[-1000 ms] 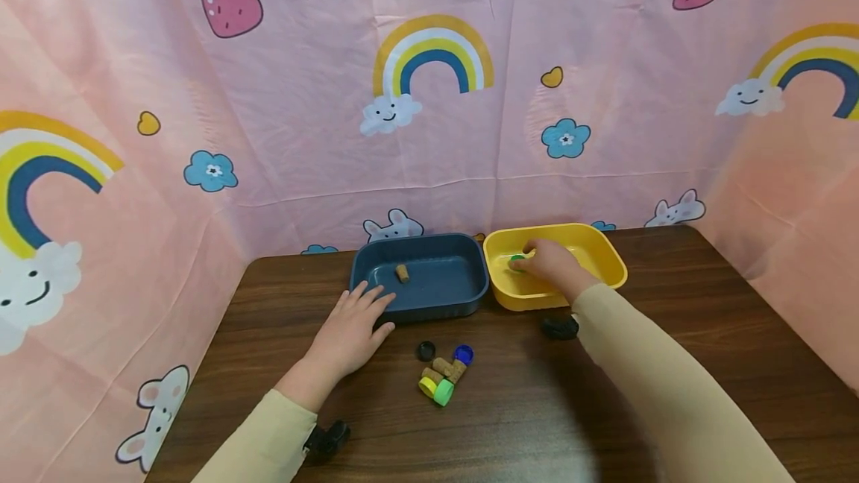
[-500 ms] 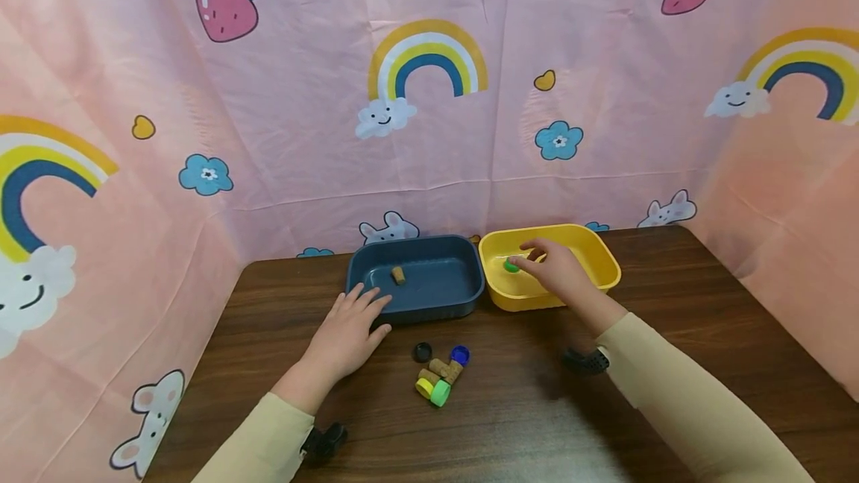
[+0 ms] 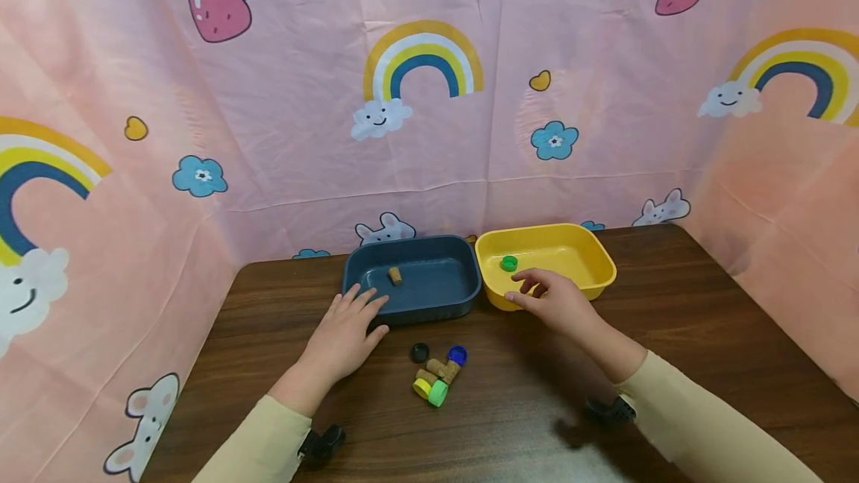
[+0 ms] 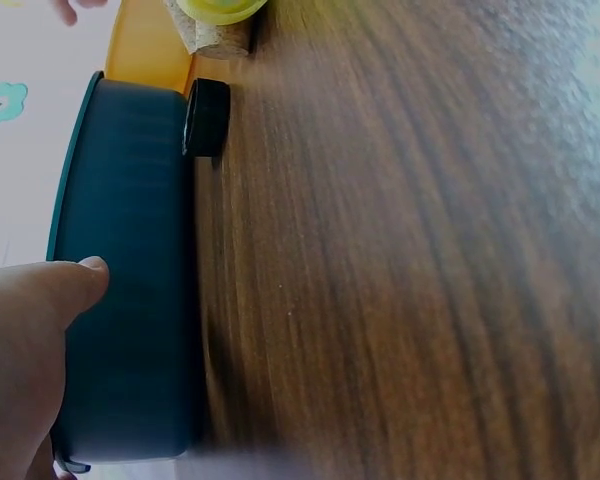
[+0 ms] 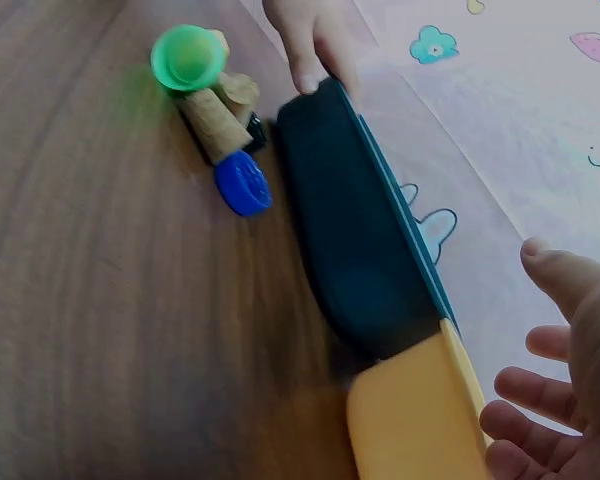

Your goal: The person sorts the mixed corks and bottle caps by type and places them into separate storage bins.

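Note:
My left hand [image 3: 344, 334] lies with spread fingers at the front left rim of the dark blue bin [image 3: 429, 313]. In the left wrist view its thumb [image 4: 80, 285] lies against that bin's outer wall. One cork [image 3: 395, 276] lies inside. My right hand [image 3: 560, 304] hovers at the front edge of the yellow bin [image 3: 597, 259], fingers loosely bent with nothing between them. A green bottle cap [image 3: 509, 264] sits in that yellow bin, apart from the fingers.
Before the bins lie a black cap [image 3: 420, 352], a blue cap [image 3: 458, 355], a yellow cap [image 3: 421, 387], a light green cap [image 3: 438, 393] and several corks [image 3: 451, 372]. The wooden table [image 3: 523, 423] ends at a patterned pink cloth [image 3: 288, 133].
My right hand has let go of the green cap in the yellow bin and drawn back toward the front rim. The left hand has stayed at the blue bin.

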Demonstrator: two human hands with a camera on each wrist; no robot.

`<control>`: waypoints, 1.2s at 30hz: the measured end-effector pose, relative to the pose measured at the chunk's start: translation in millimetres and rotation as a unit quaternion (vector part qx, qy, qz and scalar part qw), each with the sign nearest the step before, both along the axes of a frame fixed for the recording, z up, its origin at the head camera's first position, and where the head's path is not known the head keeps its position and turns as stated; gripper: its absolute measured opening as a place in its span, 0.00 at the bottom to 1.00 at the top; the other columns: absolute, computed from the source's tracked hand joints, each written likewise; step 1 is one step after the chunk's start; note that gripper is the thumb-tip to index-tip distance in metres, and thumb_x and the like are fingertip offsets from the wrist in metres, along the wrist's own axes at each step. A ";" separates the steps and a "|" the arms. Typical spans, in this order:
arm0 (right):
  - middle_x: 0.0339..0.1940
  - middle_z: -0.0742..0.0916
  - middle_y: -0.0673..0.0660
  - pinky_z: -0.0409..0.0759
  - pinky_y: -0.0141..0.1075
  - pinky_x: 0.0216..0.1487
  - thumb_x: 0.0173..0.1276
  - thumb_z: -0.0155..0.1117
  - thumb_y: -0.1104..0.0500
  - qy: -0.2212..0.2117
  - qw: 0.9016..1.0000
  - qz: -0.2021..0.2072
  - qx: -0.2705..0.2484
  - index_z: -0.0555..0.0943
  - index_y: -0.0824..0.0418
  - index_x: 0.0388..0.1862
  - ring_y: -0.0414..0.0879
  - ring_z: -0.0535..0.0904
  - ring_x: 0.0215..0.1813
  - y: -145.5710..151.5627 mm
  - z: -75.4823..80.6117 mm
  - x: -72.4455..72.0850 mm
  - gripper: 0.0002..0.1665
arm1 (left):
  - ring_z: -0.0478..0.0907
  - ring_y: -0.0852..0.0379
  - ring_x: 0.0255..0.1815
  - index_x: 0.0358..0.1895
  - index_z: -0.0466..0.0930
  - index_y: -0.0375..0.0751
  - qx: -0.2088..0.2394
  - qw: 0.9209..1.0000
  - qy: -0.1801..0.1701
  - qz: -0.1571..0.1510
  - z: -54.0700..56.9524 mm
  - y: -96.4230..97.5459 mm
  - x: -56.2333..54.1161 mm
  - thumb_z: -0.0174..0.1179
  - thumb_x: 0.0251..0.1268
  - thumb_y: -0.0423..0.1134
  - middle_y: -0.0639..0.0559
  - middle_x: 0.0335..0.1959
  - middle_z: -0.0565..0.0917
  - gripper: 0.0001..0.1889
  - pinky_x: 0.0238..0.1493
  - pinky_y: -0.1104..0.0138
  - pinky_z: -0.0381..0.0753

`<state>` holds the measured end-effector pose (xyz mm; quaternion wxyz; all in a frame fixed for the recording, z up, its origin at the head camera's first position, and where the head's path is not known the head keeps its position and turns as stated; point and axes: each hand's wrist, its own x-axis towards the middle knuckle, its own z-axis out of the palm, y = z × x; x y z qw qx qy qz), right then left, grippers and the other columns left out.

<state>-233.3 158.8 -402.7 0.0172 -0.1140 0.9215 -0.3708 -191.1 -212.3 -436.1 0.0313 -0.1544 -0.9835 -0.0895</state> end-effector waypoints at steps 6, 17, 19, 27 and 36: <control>0.38 0.85 0.50 0.81 0.37 0.40 0.62 0.72 0.40 0.017 1.000 0.020 -0.012 0.84 0.55 0.53 0.47 0.79 0.39 -2.9 -6.8 7.7 0.27 | 0.50 0.39 0.79 0.74 0.66 0.48 -0.005 1.000 0.000 0.001 -0.6 -1.5 -1.5 0.57 0.73 0.53 0.44 0.75 0.64 0.31 0.76 0.42 0.46; 0.36 0.84 0.46 0.80 0.38 0.43 0.61 0.73 0.42 0.017 0.998 0.063 -0.013 0.85 0.57 0.52 0.43 0.78 0.38 -19.7 -20.1 19.9 0.27 | 0.50 0.40 0.79 0.74 0.67 0.48 -0.003 1.000 0.003 0.003 0.0 -1.7 -2.6 0.57 0.73 0.53 0.44 0.75 0.64 0.30 0.76 0.42 0.47; 0.35 0.84 0.45 0.80 0.38 0.41 0.62 0.73 0.43 0.025 0.996 0.082 0.003 0.85 0.58 0.52 0.42 0.77 0.37 -24.8 -23.1 22.6 0.26 | 0.50 0.40 0.79 0.74 0.67 0.48 -0.003 1.000 0.004 0.004 -0.1 -1.7 -2.4 0.57 0.73 0.53 0.44 0.75 0.64 0.30 0.76 0.42 0.47; 0.42 0.85 0.45 0.79 0.39 0.43 0.63 0.72 0.42 0.025 0.986 0.143 0.078 0.84 0.53 0.52 0.40 0.77 0.40 -41.8 -35.0 31.2 0.23 | 0.50 0.40 0.79 0.74 0.67 0.47 -0.001 1.000 0.007 0.000 -1.0 -1.4 -0.7 0.57 0.73 0.52 0.43 0.75 0.65 0.30 0.76 0.43 0.47; 0.44 0.84 0.47 0.80 0.37 0.44 0.64 0.72 0.46 0.058 0.957 0.246 0.143 0.84 0.51 0.55 0.38 0.77 0.40 -55.5 -39.9 29.2 0.22 | 0.50 0.40 0.79 0.74 0.67 0.47 -0.004 1.000 0.006 -0.001 -2.2 -0.5 0.6 0.57 0.73 0.53 0.43 0.75 0.64 0.30 0.76 0.43 0.47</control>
